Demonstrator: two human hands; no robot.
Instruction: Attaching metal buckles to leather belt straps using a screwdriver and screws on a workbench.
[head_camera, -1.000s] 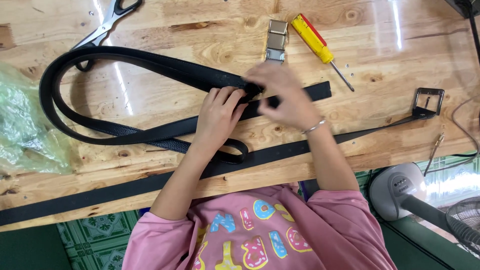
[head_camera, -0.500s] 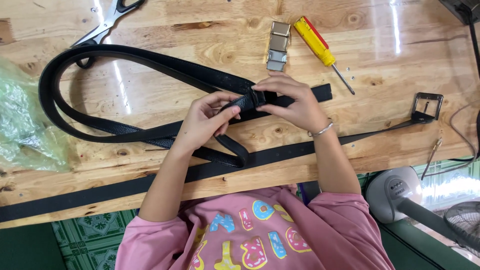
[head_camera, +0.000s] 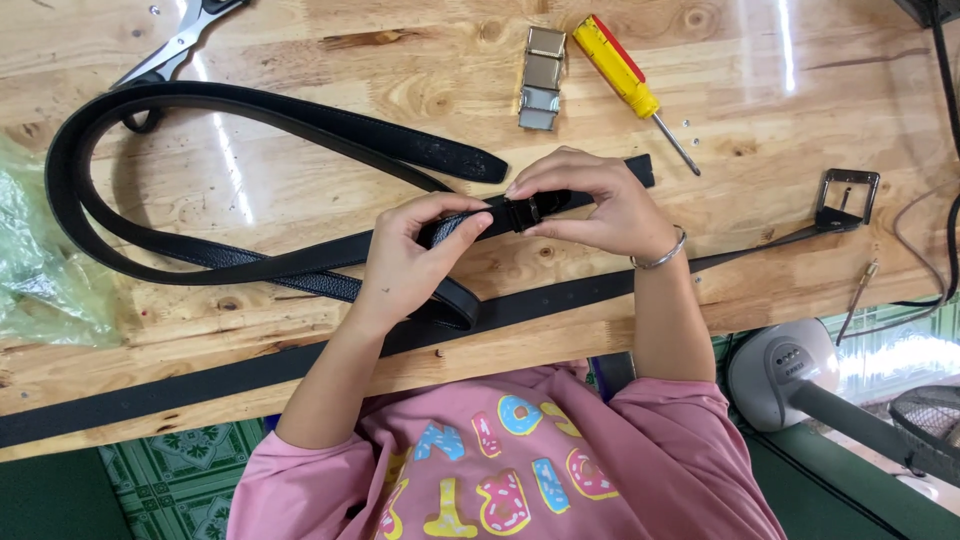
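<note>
Centre of frame: left hand (head_camera: 410, 255) and right hand (head_camera: 590, 200), close together, both pinched on one black leather belt (head_camera: 250, 110). Left fingers close around the strap end; right thumb and fingertips clamp a small dark loop or keeper (head_camera: 522, 212) on the strap, partly hidden. A metal bangle (head_camera: 660, 258) sits on the right wrist.

The belt's remaining length sweeps in a wide loop across the left half of the wooden tabletop (head_camera: 300, 200), its doubled run returning to the hands.

Lower part of tabletop: a second black strap (head_camera: 140, 395) lying flat, running from the lower left edge up toward the right, ending at a silver rectangular buckle (head_camera: 848, 195) at right of frame.

Upper centre: a row of square metal buckle pieces (head_camera: 542, 75); just beside them, a yellow-and-red-handled screwdriver (head_camera: 630, 85).

Upper left: scissors (head_camera: 180, 40), touching the belt loop.

Left edge: crumpled clear plastic bag (head_camera: 40, 260).

Lower right, off the tabletop: a grey fan base (head_camera: 790, 375).
</note>
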